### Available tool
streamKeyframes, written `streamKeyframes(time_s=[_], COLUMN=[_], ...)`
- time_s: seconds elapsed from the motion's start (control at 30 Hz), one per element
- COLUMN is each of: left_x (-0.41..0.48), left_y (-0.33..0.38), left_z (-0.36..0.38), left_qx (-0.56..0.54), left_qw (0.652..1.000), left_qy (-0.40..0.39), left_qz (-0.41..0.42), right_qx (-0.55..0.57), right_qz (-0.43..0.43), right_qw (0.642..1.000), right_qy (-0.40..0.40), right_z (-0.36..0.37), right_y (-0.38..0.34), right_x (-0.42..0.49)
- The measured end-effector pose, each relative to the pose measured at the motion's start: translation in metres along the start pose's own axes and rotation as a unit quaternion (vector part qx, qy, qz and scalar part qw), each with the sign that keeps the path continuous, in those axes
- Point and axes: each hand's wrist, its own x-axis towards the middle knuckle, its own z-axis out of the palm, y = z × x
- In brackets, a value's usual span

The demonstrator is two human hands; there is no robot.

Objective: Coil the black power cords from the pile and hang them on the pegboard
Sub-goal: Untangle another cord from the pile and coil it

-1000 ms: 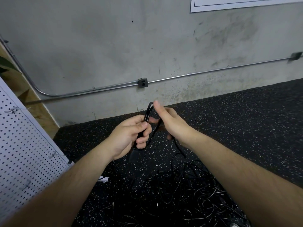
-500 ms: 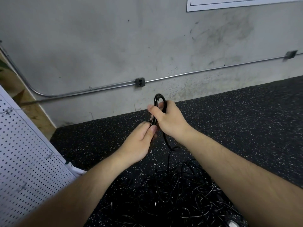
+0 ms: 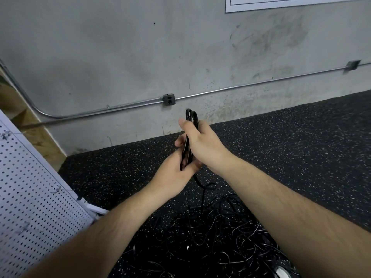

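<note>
Above the pile point(image 3: 210, 243), both hands grip the cord point(image 3: 191, 117) upright: right hand point(image 3: 202, 145) clasps its upper loops, left hand point(image 3: 176, 171) pinches below. The pegboard point(image 3: 30, 197) lies left, nearer the left hand.

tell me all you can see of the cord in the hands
The cord is thin, black, glossy and rubbery-looking, folded into a narrow upright bundle of a few strands. A small loop sticks out above the right hand, which grips its upper part; the left hand holds its lower end. A tail runs down to the pile.
</note>
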Motion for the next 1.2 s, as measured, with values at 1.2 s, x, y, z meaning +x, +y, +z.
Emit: streamKeyframes(time_s=[1.2], left_x=[-0.003], left_y=[0.007], left_z=[-0.018], left_qx=[-0.142], left_qw=[0.987], left_qy=[0.079], left_qz=[0.002], right_qx=[-0.047], right_qz=[-0.037], right_qw=[0.998], right_qy=[-0.023], right_z=[-0.007], right_y=[0.005], right_x=[0.008])
